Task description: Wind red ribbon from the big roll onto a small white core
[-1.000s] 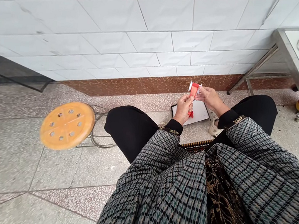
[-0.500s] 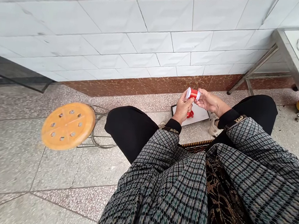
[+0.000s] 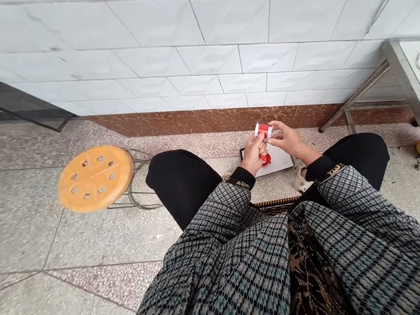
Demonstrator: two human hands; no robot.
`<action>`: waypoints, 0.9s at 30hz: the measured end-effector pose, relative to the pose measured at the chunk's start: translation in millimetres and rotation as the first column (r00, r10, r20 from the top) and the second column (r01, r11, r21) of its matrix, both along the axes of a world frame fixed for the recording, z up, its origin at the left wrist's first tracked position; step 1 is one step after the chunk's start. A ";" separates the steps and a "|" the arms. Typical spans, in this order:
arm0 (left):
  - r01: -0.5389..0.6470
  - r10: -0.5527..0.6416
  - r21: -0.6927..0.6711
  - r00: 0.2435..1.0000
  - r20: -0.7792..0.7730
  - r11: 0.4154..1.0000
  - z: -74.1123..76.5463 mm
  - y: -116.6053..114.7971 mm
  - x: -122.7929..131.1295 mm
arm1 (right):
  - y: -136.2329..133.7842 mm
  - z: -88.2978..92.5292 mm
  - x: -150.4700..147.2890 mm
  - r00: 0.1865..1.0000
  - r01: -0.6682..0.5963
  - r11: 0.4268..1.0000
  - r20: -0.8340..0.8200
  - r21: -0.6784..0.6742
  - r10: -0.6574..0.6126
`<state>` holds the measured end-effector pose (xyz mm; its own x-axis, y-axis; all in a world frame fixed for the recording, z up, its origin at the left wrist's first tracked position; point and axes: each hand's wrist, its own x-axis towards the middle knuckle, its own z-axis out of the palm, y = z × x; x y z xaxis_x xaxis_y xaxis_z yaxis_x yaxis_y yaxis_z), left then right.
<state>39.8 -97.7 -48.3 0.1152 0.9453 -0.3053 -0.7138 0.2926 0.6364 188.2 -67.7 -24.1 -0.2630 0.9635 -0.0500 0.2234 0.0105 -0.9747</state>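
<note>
Holding a small red spool (image 3: 263,130) out in front of the knees, the person has both hands raised over the far floor, close to the brown skirting of the tiled wall. The spool lies on its side, red in the middle with 2 white end discs.

The left hand (image 3: 254,153) is closed: its thumb and forefinger come up against the spool's left end, and its lower fingers curl round a red scrap (image 3: 266,159) that shows below the palm. What that scrap is cannot be told. The right hand (image 3: 289,139) pinches the spool's right end with its fingertips, the other fingers loosely bent.

By its look the spool is light and stiff, with smooth plastic discs that could slip or roll between dry fingers. The red wound part seems softer and would loosen if rubbed. The surest hold is probably across the 2 end discs, thumb on 1 and finger on the other.

Below the hands a white board (image 3: 283,157) lies flat on the floor, with a pale shoe (image 3: 299,178) just to its right. A round orange stool (image 3: 95,177) stands well apart on the left, and a metal table (image 3: 402,72) reaches in from the far right.
</note>
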 end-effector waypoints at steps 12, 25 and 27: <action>0.008 -0.011 -0.049 0.998 -0.065 0.999 0.8 -2.2 3.1 | 12.6 -3.7 5.8 0.961 0.210 0.966 0.149 0.153 -0.232; 0.037 -0.038 -0.013 0.996 -0.085 0.999 2.1 -4.1 5.8 | 1.9 25.6 -8.3 0.893 0.248 0.876 -0.252 -0.415 -0.372; 0.042 -0.044 -0.023 0.996 -0.079 0.999 1.7 -4.6 6.2 | 1.5 24.4 -7.2 0.884 0.220 0.867 -0.285 -0.446 -0.371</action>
